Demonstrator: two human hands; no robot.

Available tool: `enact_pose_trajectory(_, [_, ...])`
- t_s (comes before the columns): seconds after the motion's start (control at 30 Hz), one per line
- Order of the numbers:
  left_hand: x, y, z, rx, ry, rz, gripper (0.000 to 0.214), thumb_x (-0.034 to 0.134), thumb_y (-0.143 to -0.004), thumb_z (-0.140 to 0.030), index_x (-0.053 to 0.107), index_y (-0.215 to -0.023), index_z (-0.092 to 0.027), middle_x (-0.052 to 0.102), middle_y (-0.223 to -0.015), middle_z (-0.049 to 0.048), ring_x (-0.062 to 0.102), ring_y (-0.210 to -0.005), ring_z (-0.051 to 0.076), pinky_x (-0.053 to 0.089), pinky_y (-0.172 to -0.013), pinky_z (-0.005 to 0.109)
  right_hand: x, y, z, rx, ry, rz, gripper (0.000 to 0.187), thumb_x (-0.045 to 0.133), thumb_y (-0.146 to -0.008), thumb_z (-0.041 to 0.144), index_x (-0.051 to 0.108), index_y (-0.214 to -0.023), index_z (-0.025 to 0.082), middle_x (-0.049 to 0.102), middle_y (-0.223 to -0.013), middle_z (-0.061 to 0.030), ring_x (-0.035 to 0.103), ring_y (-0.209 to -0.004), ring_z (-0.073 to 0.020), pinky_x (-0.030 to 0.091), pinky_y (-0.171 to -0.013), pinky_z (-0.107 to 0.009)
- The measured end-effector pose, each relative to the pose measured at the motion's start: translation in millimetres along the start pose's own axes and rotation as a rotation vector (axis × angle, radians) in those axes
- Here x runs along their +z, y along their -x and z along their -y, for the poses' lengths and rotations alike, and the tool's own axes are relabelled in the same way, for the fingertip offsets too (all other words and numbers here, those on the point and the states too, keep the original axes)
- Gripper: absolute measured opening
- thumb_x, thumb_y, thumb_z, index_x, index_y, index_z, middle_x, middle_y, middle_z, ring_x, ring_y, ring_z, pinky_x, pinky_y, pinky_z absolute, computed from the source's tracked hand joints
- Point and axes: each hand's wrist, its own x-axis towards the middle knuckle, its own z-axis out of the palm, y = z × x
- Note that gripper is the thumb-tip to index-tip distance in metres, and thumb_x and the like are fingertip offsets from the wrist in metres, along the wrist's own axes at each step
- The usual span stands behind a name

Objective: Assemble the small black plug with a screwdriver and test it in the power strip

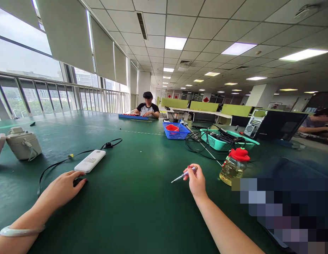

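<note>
One screwdriver (pixel 185 174), pinched in the right hand (pixel 197 181) between thumb and fingers, angled down and leftward over the green table (pixel 132 211), probably for fine steering of the tip! Well apart, the left hand (pixel 60 188), curled over a small dark thing (pixel 77 181): gripped or merely covered, impossible to tell. Just beyond, a white device (pixel 90 161) beside a black cable (pixel 108 145), likely set there for easy reach. Near the right hand, a jar (pixel 232 168), capped perhaps against spills.

Right fingers (pixel 191 174) pinch; left fingers (pixel 77 173) curl downward.
</note>
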Motion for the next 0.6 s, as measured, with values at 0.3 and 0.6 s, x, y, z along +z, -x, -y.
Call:
enact_pose_trajectory(0.3, [-5.2, -6, -13, 0.16, 0.041, -0.091, 0.044, 0.038, -0.088, -0.046, 0.067, -0.108, -0.019, 0.071, -0.108, 0.0112, 0.066, -0.095, 0.03, 0.049, -0.087, 0.044, 2, 6, 12, -0.099, 0.13, 0.077, 0.021, 0.05, -0.091, 0.044, 0.049, -0.088, 0.023, 0.063, -0.073, 0.0002, 0.058, -0.051, -0.0129, 0.049, -0.054, -0.026])
enact_pose_trajectory(0.6, [-23.4, 5, -189, 0.719, 0.337, 0.002, 0.027, 0.047, -0.093, -0.029, 0.061, -0.116, -0.028, 0.065, -0.115, 0.0035, 0.057, -0.108, 0.02, 0.046, -0.097, 0.033, 10, 32, 41, -0.379, 0.382, 0.383, 0.006, 0.048, -0.091, 0.029, 0.051, -0.089, 0.024, 0.056, -0.064, 0.0032, 0.048, -0.047, -0.0118, 0.04, -0.05, -0.023])
